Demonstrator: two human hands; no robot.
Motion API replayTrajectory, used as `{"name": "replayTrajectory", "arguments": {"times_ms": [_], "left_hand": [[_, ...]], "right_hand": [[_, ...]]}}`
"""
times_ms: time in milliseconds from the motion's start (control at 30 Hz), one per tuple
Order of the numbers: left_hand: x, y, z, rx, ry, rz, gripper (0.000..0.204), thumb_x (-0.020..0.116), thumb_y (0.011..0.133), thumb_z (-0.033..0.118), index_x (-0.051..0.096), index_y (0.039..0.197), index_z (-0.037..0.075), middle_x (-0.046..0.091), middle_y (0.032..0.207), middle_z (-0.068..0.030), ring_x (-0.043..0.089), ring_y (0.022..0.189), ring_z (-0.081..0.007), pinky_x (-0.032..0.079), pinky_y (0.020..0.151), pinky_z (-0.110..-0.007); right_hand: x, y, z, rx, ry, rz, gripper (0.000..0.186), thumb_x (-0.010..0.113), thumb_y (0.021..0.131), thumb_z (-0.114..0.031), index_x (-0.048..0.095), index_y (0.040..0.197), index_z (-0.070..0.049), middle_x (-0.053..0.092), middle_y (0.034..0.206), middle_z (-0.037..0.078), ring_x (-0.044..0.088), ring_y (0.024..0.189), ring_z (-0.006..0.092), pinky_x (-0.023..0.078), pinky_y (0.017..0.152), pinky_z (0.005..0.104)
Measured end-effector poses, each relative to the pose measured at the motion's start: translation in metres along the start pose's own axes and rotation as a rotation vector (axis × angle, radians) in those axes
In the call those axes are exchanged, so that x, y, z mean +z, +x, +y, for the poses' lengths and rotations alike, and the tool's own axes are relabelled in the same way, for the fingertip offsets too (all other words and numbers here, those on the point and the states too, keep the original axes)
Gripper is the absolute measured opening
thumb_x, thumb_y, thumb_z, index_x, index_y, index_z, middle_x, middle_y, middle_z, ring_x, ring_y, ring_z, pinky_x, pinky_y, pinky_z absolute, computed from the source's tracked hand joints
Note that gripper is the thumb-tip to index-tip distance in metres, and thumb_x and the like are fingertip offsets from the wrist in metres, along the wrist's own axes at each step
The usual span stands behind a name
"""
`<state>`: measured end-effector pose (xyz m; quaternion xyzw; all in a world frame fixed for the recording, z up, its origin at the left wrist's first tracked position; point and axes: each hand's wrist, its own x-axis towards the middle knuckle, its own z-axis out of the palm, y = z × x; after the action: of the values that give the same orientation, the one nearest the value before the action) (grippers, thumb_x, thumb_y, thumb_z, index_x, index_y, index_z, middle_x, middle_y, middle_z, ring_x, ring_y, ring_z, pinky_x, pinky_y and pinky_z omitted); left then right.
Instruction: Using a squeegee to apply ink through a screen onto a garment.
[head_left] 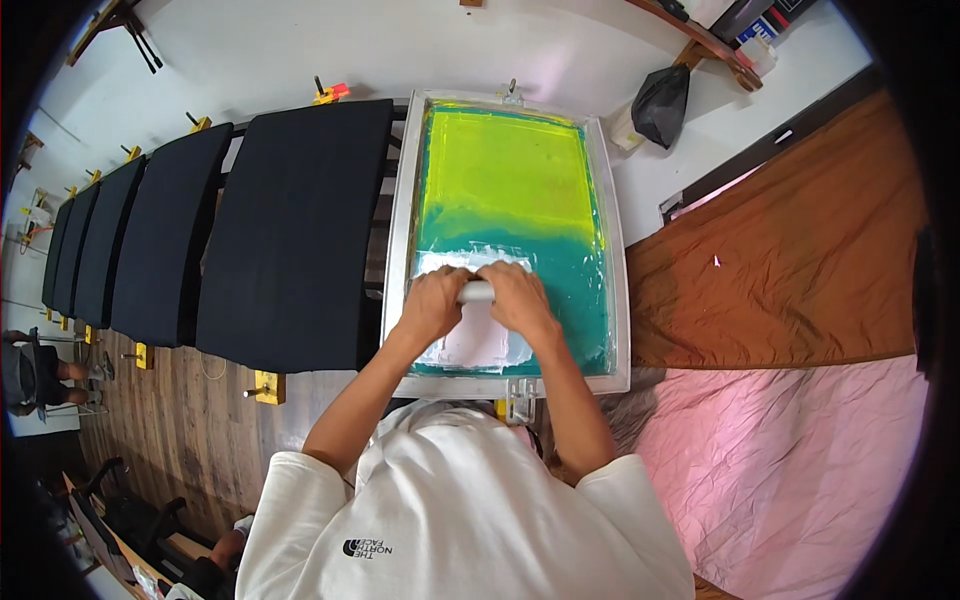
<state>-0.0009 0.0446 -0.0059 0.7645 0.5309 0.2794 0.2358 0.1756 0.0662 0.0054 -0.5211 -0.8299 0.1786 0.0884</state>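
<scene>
Both hands gripping squeegee handle: my left hand and right hand are clenching it side by side, pressing on white ink across the teal-yellow printing screen, beside black pallets.

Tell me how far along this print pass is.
Mid-pull. Both hands, left and right, grip the squeegee low on the screen. White ink lies smeared around and below the hands. The yellow-green upper mesh looks wiped. Left: the short stretch to the frame's near edge. The dark pallets beside it lie uncovered.

Screen-printing workshop: framed screen, black platens.
</scene>
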Motion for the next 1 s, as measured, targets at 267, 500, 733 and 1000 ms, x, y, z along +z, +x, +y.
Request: {"name": "replayTrajectory", "arguments": {"times_ms": [267,500,733,1000], "left_hand": [[0.007,-0.108,0.045,-0.028,0.103,-0.179,0.059,0.063,0.069,-0.006,0.057,0.126,0.007,0.058,0.127,-0.0164,0.055,0.116,-0.0375,0.040,0.103,-0.052],[-0.011,-0.075,0.040,-0.082,0.053,-0.237,0.047,0.057,0.073,-0.004,0.062,0.118,0.008,0.066,0.109,-0.0178,0.062,0.105,-0.0366,0.042,0.099,-0.055],[-0.006,0.011,-0.002,-0.001,0.003,-0.049,0.038,0.061,0.071,-0.006,0.067,0.106,0.004,0.067,0.095,-0.0192,0.065,0.087,-0.0388,0.052,0.078,-0.048],[0.000,-0.069,0.023,0.030,-0.023,-0.105,0.055,0.063,0.066,-0.010,0.059,0.120,0.002,0.062,0.115,-0.0223,0.060,0.106,-0.0418,0.050,0.091,-0.046]], "right_hand": [[0.008,-0.114,-0.055,0.048,0.096,0.053,0.045,0.062,0.069,0.008,0.062,0.111,-0.007,0.060,0.112,0.010,0.056,0.108,0.0313,0.047,0.085,0.0461],[-0.011,-0.076,-0.045,0.078,0.129,-0.094,0.046,0.061,0.065,0.009,0.066,0.108,-0.007,0.065,0.108,0.012,0.058,0.105,0.0332,0.047,0.088,0.0458],[-0.009,0.011,-0.005,0.088,0.044,-0.051,0.044,0.060,0.070,0.008,0.066,0.110,-0.009,0.065,0.106,0.012,0.058,0.104,0.0348,0.050,0.087,0.0448],[0.008,-0.076,-0.040,0.065,0.115,0.052,0.053,0.061,0.066,0.010,0.061,0.117,-0.006,0.061,0.113,0.012,0.056,0.107,0.0340,0.049,0.088,0.0447]]}}
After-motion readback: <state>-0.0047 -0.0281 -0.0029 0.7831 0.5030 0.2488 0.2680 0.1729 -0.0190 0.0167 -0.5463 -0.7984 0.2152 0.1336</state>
